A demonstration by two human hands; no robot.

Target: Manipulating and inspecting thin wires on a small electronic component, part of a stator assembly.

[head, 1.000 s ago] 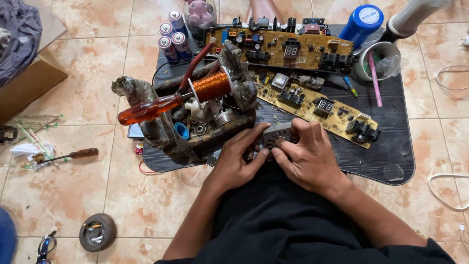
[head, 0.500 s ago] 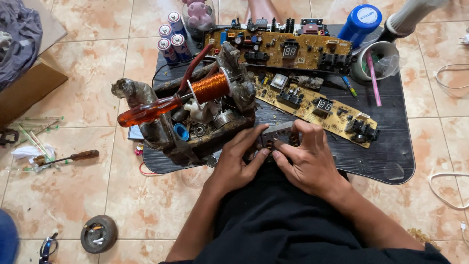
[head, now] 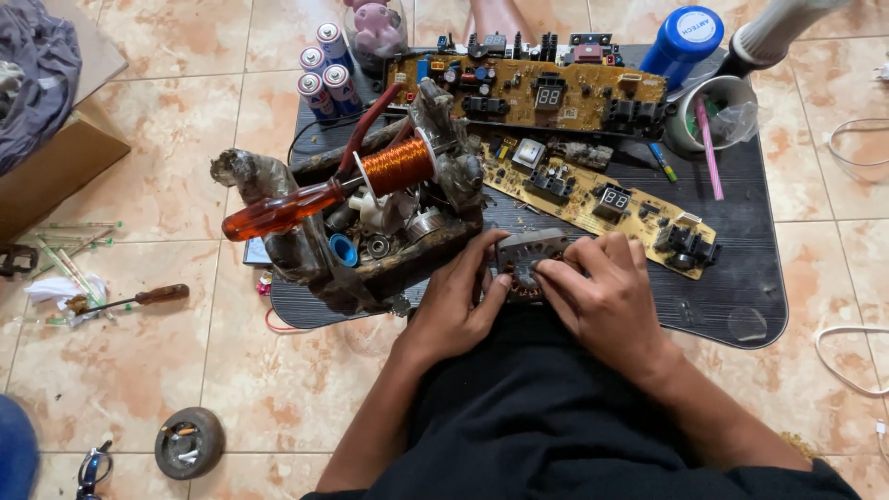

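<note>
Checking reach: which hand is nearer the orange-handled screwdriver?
Left. The left hand sits just lower right of the orange-handled screwdriver, beside the parts tray; the right hand is farther right, across the small metal part both grip.

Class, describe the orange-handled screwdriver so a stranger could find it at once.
Start at the dark mat; on its left end sits a grimy box of parts. The screwdriver lies across it beside a copper coil. Its translucent orange handle differs from the brown-handled screwdriver on the tiles.
</note>
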